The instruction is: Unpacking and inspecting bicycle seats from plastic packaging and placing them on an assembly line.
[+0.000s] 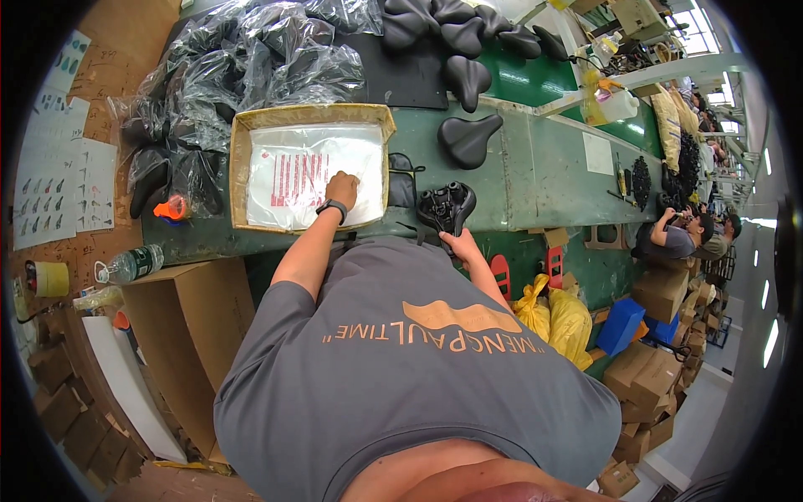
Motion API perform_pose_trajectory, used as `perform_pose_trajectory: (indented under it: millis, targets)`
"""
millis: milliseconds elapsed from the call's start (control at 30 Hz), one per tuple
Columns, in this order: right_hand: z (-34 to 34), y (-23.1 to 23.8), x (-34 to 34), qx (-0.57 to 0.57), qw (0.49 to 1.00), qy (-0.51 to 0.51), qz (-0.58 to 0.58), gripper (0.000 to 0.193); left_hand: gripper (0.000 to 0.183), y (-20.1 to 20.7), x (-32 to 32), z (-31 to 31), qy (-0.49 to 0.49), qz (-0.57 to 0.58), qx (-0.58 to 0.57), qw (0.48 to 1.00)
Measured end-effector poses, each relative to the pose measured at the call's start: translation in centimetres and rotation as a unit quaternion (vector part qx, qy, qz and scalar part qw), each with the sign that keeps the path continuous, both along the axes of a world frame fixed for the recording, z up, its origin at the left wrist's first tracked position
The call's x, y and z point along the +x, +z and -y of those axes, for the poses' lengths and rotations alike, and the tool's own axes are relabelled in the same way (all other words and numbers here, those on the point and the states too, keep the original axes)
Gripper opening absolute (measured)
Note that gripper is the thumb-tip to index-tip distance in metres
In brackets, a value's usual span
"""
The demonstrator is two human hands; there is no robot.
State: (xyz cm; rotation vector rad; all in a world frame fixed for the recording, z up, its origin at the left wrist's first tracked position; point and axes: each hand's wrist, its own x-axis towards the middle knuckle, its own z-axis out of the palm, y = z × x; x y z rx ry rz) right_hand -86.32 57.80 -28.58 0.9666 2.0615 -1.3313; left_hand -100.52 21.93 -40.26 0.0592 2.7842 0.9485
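Observation:
My left hand (pixel 341 192), with a dark band at its wrist, rests on the top sheet of a stack of clear plastic bags (pixel 284 180) with red print. Its fingers are curled and pressed together on the plastic. The stack lies in a shallow cardboard box (pixel 309 115). At the bench edge my right hand (pixel 461 245) grips a black bicycle saddle (pixel 447 205) by its narrow end, the underside with its rails facing up. Between box and saddle lies a small black pouch-like item (pixel 403 180), partly covered by clear plastic.
Plastic-wrapped saddles (pixel 242 63) are piled behind the box. Bare black saddles (pixel 470 140) lie farther back on the green bench (pixel 535 159). A plastic bottle (pixel 134 263) and an open carton (pixel 188 335) stand at left. Yellow sacks (pixel 569 322) are at right; other people (pixel 682 234) are farther off.

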Motion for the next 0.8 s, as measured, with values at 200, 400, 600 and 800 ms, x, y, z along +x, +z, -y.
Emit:
perform_pose_trajectory:
  millis: [200,400,600,800]
  targets:
    - [0.2,0.4,-0.3,-0.013,0.999,0.033,-0.021,0.046,0.026,-0.1,0.7,0.1,0.037,0.007,0.050,0.998]
    - [0.2,-0.6,-0.7,0.001,0.999,0.046,-0.021,0.051,0.025,0.6,2.1,0.9,0.104,0.057,0.107,0.987]
    - [-0.2,-2.1,-0.3,0.036,0.998,0.049,-0.029,0.054,0.026,0.8,2.5,1.1,0.127,0.074,0.143,0.979]
    - [-0.6,-3.6,-0.4,0.071,0.996,0.048,-0.022,0.052,0.029,0.3,2.3,0.7,0.063,0.022,0.072,0.995]
